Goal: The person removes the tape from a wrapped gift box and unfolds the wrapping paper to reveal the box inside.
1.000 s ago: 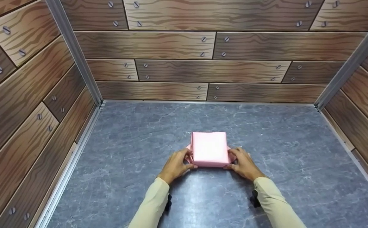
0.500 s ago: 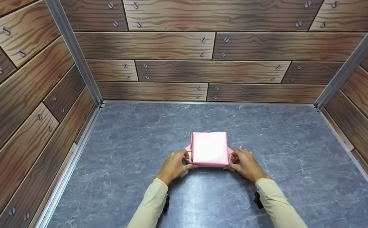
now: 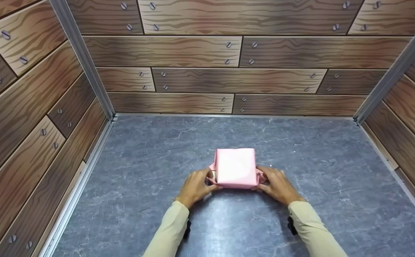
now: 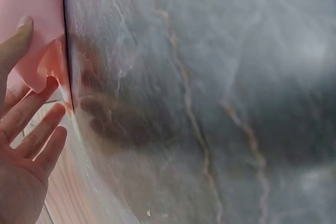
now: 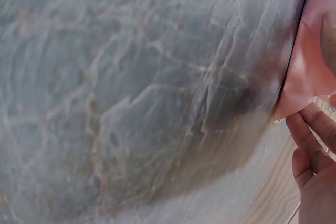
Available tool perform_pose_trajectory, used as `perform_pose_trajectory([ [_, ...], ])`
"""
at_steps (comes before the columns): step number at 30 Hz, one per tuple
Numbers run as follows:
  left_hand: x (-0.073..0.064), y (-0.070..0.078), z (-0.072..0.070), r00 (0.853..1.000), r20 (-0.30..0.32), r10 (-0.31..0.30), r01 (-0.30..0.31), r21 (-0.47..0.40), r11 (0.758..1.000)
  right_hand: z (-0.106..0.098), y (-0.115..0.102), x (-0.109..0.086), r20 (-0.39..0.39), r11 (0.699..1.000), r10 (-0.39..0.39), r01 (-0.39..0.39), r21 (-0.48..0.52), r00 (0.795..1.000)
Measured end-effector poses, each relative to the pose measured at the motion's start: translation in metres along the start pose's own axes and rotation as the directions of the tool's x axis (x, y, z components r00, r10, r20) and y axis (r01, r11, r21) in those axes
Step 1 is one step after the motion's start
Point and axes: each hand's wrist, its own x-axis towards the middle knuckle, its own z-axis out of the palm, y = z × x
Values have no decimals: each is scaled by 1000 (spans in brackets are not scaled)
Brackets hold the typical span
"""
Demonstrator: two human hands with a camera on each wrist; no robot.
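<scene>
A box wrapped in pink paper sits on the grey marbled table, its flat top facing up. My left hand is at its left end, thumb against the front face and fingers at the side. In the left wrist view that thumb lies on the pink wrapping paper, and a loose folded flap sits between thumb and fingers. My right hand holds the right end likewise. The right wrist view shows its thumb on the creased pink paper, fingertips at the lower edge. A pale spot shows inside the left end.
The marbled tabletop spreads around the box. Wood-patterned panels stand at the back and both sides, with metal strips at the corners. Dark straps show at both sleeved wrists.
The left fingers have drawn slightly away from the box's side, exposing the open end. The right fingers shifted outward, then back over the right flap. The box has stayed in place.
</scene>
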Motion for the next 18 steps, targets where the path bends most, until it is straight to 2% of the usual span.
perform_pose_trajectory([
  [6, 0, -2, 1, 999, -19, 44, -43, 37, 998, -1, 0, -3, 15, 998, -36, 37, -52, 999],
  [13, -2, -1, -2, 998, -17, 65, -64, 45, 997, 1, 3, -4, -57, 992, -122, 120, -27, 991],
  [18, -3, -2, -3, 997, -8, 73, -72, 58, 996, 0, 5, -4, -88, 984, -176, 172, -46, 980],
])
